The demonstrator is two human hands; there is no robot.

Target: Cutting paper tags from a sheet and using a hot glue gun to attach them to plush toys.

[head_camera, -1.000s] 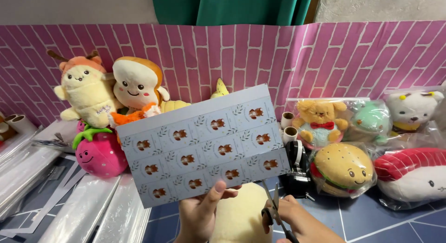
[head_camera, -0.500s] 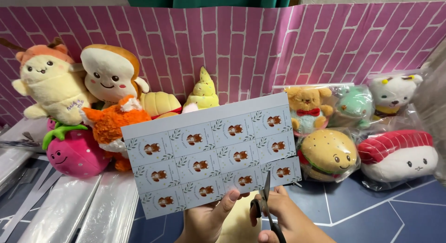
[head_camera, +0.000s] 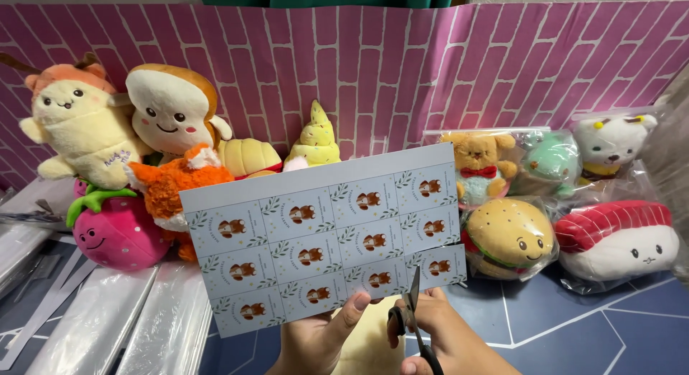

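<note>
Illumination bright and even, apparently from overhead and in front; exact source cannot be told. Colours saturated, no strong cast. Shadows soft: a faint one under the burger plush (head_camera: 508, 235) and between the toys at left. Glare present on the clear plastic sleeves (head_camera: 108, 321) at lower left, streaky white, and on the bags around the plush at right (head_camera: 545, 142), where highlights wash out detail. The printed sheet (head_camera: 323, 238) is sharp; its small motifs resolve cleanly. Scissors (head_camera: 414, 317) slightly soft. Mild wide-angle bending at the edges: the pink brick backdrop (head_camera: 402, 66) bows near the corners. Bottom edge a little darker.
</note>
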